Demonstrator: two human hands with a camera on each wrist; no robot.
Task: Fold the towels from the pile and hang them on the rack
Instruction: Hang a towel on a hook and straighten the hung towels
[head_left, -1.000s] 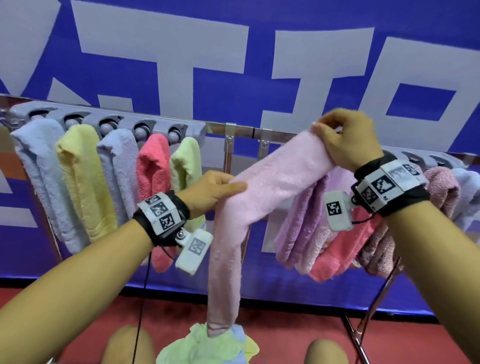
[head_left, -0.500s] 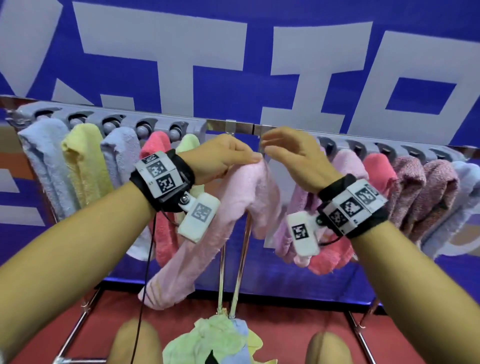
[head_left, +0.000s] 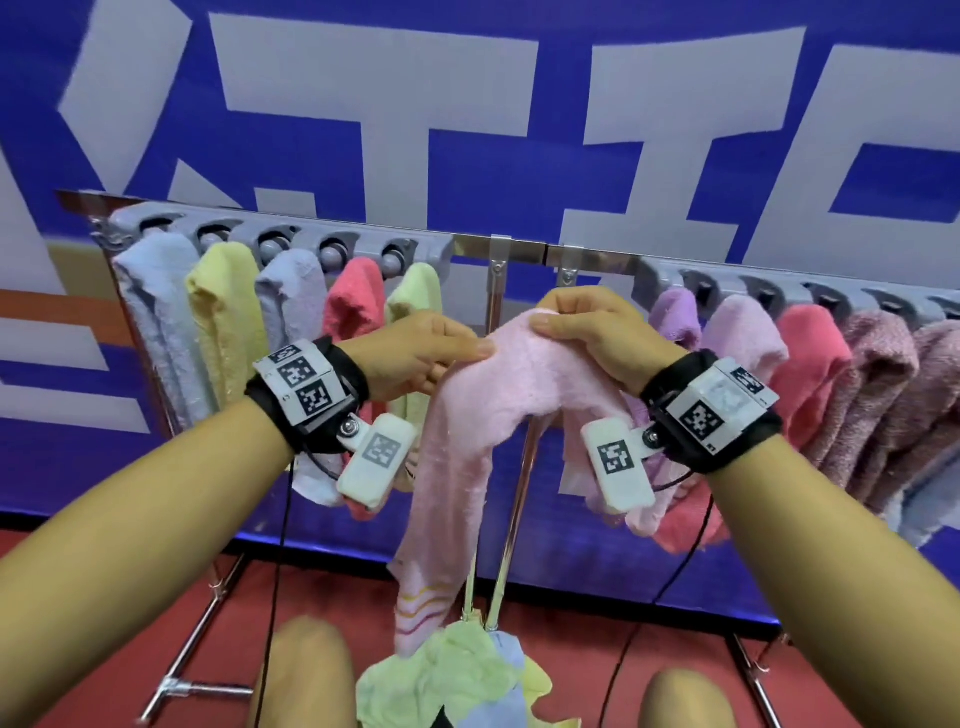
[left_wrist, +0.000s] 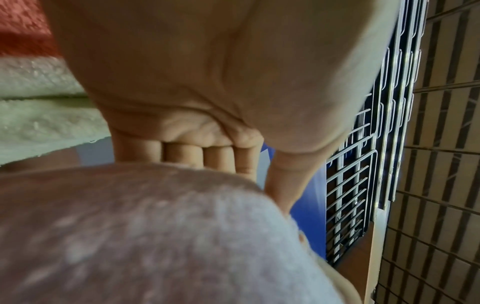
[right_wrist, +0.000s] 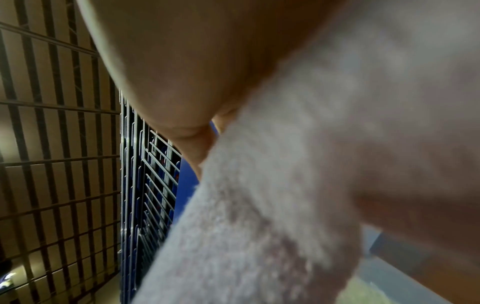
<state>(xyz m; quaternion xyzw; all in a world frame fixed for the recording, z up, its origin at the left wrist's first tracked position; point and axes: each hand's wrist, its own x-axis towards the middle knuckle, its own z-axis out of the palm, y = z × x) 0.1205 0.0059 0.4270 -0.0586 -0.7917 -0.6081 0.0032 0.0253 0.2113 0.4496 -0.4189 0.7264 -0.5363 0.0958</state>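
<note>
A light pink towel (head_left: 467, 431) is doubled over in front of the rack rail (head_left: 524, 254), its striped end hanging down toward the pile. My left hand (head_left: 431, 353) pinches its folded top from the left and my right hand (head_left: 582, 332) grips the same fold from the right, just below the bare middle of the rail. In the left wrist view the pink towel (left_wrist: 130, 236) lies under my curled fingers (left_wrist: 182, 152). The right wrist view shows the pink towel (right_wrist: 298, 185) pressed against my palm. A pile of green, yellow and blue towels (head_left: 457, 675) lies low between my knees.
Several folded towels hang on the rack's left clips (head_left: 223, 332) and several more pink, red and mauve ones on the right clips (head_left: 810, 374). Two chrome posts (head_left: 514, 467) drop from the rail's middle. A blue and white banner (head_left: 467, 130) stands behind. The floor is red.
The towel, earlier stretched between hands held apart, is now doubled over. Both hands came together at its fold under the rail's middle gap, and the hanging end swung back to the centre.
</note>
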